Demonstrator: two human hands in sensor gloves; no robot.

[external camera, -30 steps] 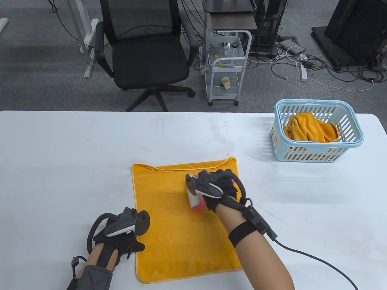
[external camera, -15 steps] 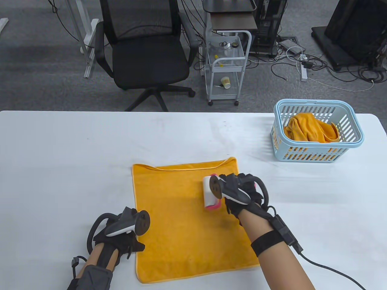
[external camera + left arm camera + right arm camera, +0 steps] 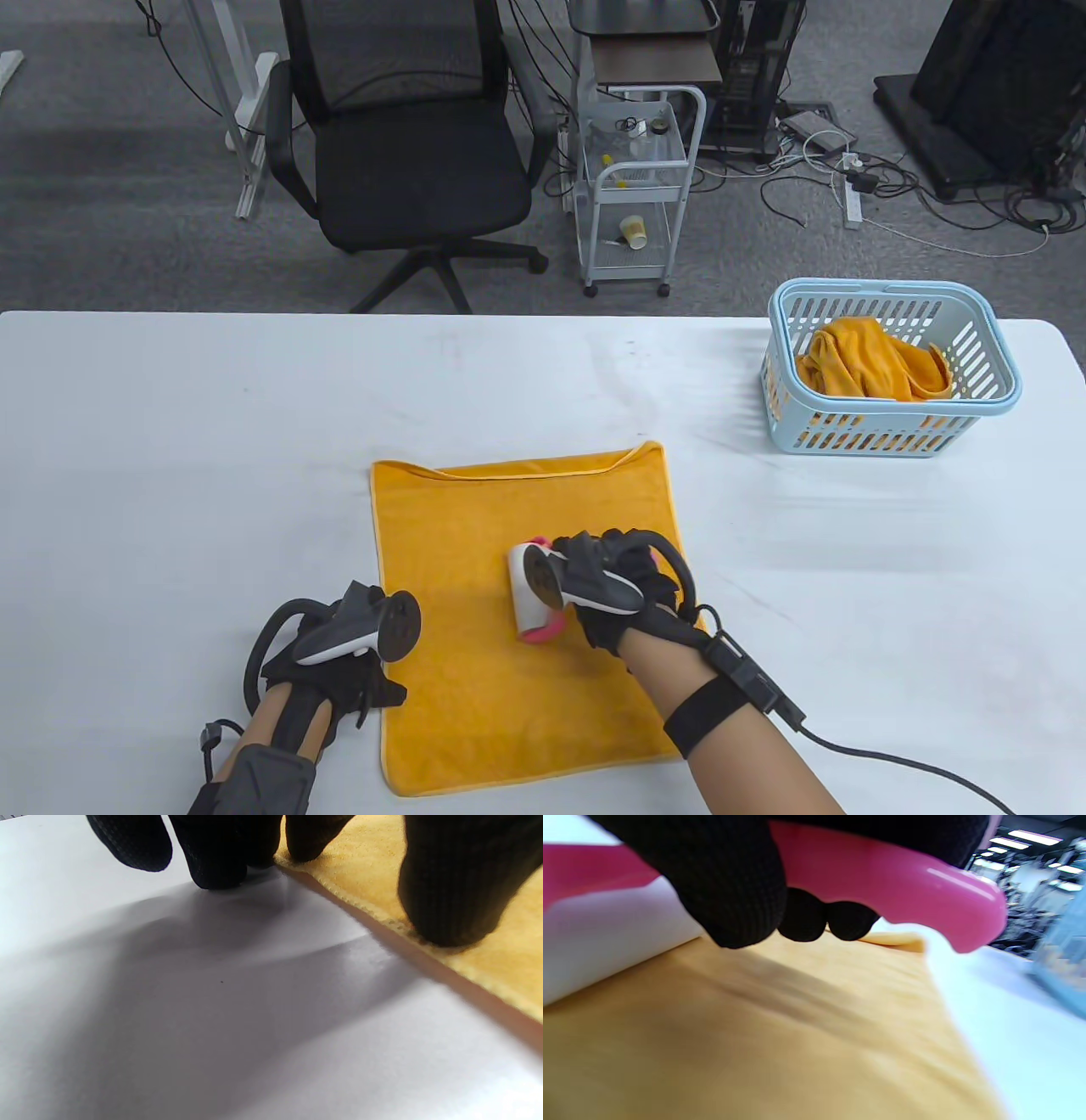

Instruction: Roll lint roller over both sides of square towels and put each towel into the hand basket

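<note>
Right hand (image 3: pixel 624 594) is wrapped around the pink handle (image 3: pixel 882 870) of the lint roller (image 3: pixel 530 598), fingers (image 3: pixel 729 887) curled tight round it; the white roll sits flat on the orange towel (image 3: pixel 509 696), near the middle of the cloth; the towel lies spread on the white table (image 3: pixel 170 475), its far edge turned over in a thin fold.

Left hand (image 3: pixel 339 671) is down at the towel's left edge; in the left wrist view its fingertips (image 3: pixel 449 899) point downward, fairly straight and a little spread; 1 big fingertip presses on the orange cloth just inside the hem, another touches the hem further along, the rest land on bare table just beside it; nothing is pinched or gripped there.

Over at the far right of the table stands the light blue basket (image 3: pixel 976 407); 1 crumpled orange towel (image 3: pixel 865 365) lies inside it, well apart from both hands.
</note>
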